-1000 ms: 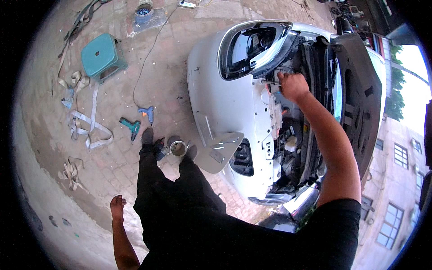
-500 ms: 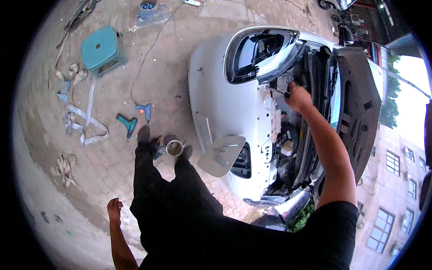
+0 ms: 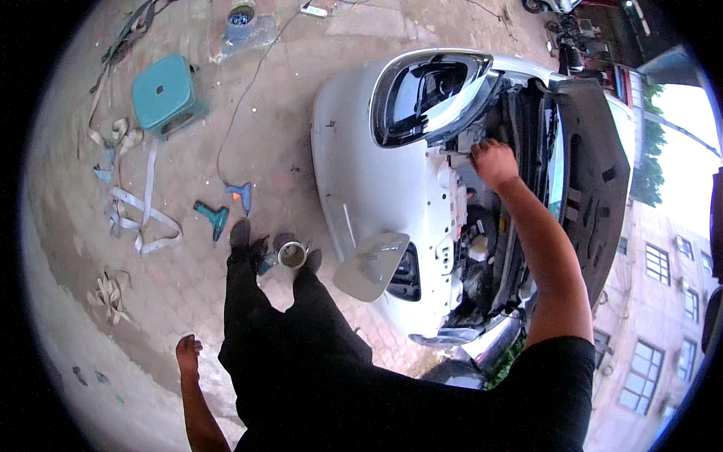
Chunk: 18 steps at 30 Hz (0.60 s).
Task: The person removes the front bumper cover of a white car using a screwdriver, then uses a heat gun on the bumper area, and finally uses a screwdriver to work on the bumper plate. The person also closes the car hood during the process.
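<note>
A silver car front with its hood raised stands to my right. Over the engine bay, just beside the headlight, my right hand is closed round a slim hand tool. Only part of its metal shaft shows beyond the fingers, so its exact kind is unclear. The shaft lies near the front panel's upper edge. Far from the car, my left hand hangs low with curled fingers; whether anything is inside them cannot be seen.
A flap-like silver panel sticks out from the bumper. By my feet are a metal mug-like pot, a green power tool and a blue glue gun with a cord. A teal stool and pale straps lie farther left.
My right hand has turned at the wrist and the tool's dark handle is now hidden by it. The view has shifted slightly. My left hand stays hanging, fingers curled.
</note>
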Tool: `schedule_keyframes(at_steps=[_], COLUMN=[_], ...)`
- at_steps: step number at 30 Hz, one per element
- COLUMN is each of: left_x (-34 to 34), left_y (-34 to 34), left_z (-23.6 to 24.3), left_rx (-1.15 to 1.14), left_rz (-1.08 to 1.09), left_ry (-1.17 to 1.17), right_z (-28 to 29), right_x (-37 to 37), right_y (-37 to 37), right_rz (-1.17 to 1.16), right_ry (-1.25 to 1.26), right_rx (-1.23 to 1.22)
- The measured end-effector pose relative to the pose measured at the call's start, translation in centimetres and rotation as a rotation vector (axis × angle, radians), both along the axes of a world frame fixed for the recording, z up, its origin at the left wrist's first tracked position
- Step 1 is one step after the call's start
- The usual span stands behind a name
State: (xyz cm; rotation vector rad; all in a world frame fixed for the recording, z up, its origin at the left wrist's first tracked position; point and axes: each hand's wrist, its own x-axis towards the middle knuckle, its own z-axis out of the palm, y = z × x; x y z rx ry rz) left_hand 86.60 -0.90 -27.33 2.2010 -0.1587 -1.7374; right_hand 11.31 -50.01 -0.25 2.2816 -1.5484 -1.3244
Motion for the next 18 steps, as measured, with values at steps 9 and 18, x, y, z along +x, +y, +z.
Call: schedule_keyframes(at_steps=[9,18], left_x=[1.0,1.3], left_y=[0.3,0.3], left_z=[-0.1,-0.8], left_rx=[-0.026,-0.067], left_rz=[0.012,-0.033], left_ry=[0.040,0.046], right_z=[-0.4,-1.5], right_x=[0.0,-2.2], right_y=[0.0,1.5], right_rz=[-0.182,-0.750], right_ry=[-0.008,-0.172], right_rx=[-0.012,-0.056])
